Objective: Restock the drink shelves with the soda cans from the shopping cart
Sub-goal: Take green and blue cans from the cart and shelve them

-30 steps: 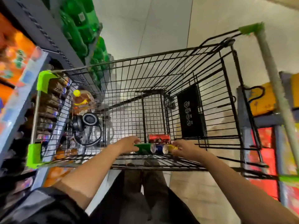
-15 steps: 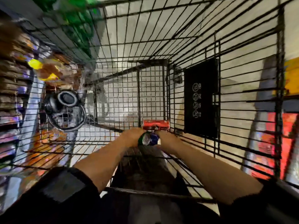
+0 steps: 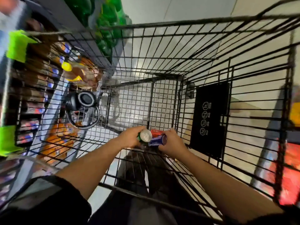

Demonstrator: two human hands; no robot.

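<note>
Down in the wire cart [image 3: 211, 65], left hand [image 3: 129, 138] grips a green can [image 3: 145, 135], right hand [image 3: 172, 142] a blue can [image 3: 157, 140]; better lift both straight up, clear of the bars.

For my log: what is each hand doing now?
Left hand: holds the green can.
Right hand: holds the blue can.

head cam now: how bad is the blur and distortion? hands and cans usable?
Head view: hands and cans fairly sharp; left hand grips the green can, right hand the blue can, red can behind. Motion blur smears the shelf products and frame edges. Wide-angle bends the cart wires. Mild floor glare.
</note>
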